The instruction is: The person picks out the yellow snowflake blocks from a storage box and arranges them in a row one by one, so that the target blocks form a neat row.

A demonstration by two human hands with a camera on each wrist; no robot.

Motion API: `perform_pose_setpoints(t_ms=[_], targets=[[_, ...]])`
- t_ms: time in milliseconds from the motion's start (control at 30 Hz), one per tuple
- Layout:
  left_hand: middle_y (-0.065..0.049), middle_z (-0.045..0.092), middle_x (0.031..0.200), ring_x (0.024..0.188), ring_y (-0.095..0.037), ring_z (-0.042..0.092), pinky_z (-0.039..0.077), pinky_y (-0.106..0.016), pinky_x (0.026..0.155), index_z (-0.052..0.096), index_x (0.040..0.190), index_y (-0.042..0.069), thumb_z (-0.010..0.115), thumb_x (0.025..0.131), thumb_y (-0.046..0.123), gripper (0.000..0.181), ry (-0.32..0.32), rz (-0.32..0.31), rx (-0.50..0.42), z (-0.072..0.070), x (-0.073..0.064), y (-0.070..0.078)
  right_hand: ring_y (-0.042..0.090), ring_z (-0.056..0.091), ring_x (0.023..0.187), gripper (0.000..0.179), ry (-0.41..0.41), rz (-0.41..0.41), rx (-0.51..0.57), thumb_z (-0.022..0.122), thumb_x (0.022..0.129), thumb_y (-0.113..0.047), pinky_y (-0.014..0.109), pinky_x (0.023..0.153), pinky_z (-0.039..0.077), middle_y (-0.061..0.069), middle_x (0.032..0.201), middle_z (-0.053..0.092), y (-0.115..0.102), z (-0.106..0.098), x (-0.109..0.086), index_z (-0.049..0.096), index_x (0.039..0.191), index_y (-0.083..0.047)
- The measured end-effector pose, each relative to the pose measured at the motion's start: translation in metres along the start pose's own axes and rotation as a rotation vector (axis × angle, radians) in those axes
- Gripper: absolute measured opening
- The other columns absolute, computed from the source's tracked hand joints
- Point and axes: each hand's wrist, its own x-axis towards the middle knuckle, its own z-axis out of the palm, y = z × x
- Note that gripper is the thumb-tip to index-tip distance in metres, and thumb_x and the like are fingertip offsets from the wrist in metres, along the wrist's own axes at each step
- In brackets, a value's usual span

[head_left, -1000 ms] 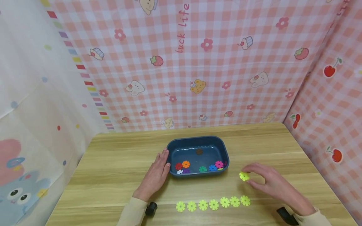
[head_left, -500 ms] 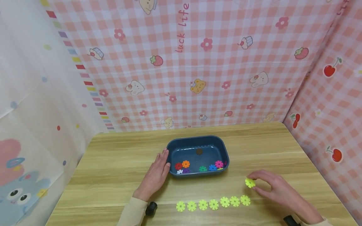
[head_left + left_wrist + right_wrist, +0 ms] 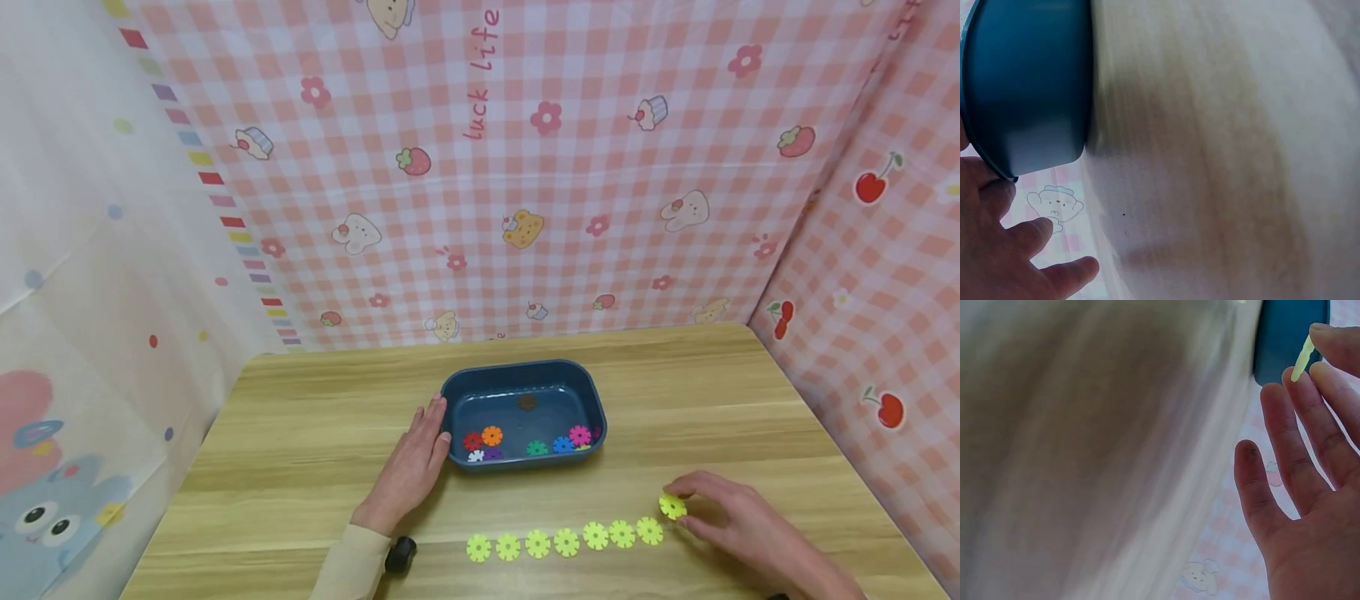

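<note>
My right hand (image 3: 738,518) pinches a yellow-green notched plastic disc (image 3: 672,507) between thumb and fingers, just beyond the right end of a row of matching discs (image 3: 566,542). In the right wrist view the pinched disc (image 3: 1302,359) shows edge-on, the other fingers spread. My left hand (image 3: 407,467) lies with extended fingers against the left side of a dark blue tray (image 3: 525,464). In the left wrist view its fingers (image 3: 1032,236) reach along the tray wall (image 3: 1029,81).
Inside the tray are several notched discs: orange (image 3: 492,435), red (image 3: 472,442), green (image 3: 537,448), pink (image 3: 580,435) and a brown one (image 3: 527,402) farther back. The wooden table (image 3: 315,433) meets a checked cloth (image 3: 420,275) behind.
My right hand has carried the yellow-green disc toward me and slightly right, down to the end of the row. My left hand has stayed at the tray.
</note>
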Motion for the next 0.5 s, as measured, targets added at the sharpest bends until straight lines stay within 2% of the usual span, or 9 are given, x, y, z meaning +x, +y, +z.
perform_pose_setpoints(t_ms=[233,500], targets=[[-0.009,0.021,0.171,0.154,-0.040,0.025,0.028,-0.066,0.118,0.025,0.165,0.007,0.043,0.113,0.029,0.059,0.012,0.014,0.015,0.0011,0.0010,-0.0010,0.002,0.065,0.101,0.035,-0.104,0.117,0.034,0.084,0.086,-0.010,0.014,0.085,0.051,-0.014,0.112,0.070,0.0007,-0.0010,-0.0054,0.072,0.117,-0.023],[-0.007,0.020,0.172,0.155,-0.039,0.023,0.027,-0.065,0.119,0.025,0.165,0.009,0.042,0.113,0.031,0.059,0.004,0.004,0.004,0.0015,-0.0002,-0.0011,0.002,0.063,0.105,0.029,-0.194,0.166,0.083,0.080,0.092,-0.018,0.016,0.087,0.052,-0.012,0.114,0.070,0.0071,0.0003,-0.0081,0.071,0.120,-0.022]])
